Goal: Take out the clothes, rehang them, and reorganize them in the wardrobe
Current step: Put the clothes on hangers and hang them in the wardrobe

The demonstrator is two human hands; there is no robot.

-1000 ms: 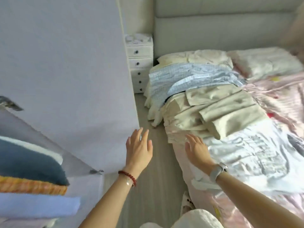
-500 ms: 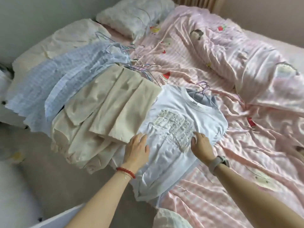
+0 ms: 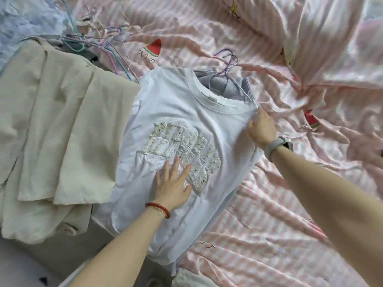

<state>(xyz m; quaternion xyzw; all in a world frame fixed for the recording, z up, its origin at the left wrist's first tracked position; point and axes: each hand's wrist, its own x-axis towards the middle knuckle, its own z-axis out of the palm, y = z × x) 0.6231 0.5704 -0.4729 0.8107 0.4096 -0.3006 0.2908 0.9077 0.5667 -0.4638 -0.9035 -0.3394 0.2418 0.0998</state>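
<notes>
A white T-shirt (image 3: 172,119) with a raised textured print lies face up on the bed. My left hand (image 3: 173,186) presses flat on its front, fingers straight, just below the print. My right hand (image 3: 261,126) grips the shirt's right shoulder edge, fingers curled into the fabric. A grey ribbed garment (image 3: 226,88) on a purple wire hanger (image 3: 229,61) lies under the shirt's collar. To the left lies a pile of cream garments (image 3: 56,129), overlapping the shirt's left side.
The bed is covered by a crumpled pink striped sheet (image 3: 269,235) with watermelon prints. Several thin wire hangers (image 3: 99,42) lie tangled at top left beside a light blue garment (image 3: 22,23). The floor (image 3: 24,266) shows at bottom left.
The view turned from the wardrobe door to the bed and closed in. My left hand moved onto the shirt's front; my right hand slid up to its shoulder and took hold.
</notes>
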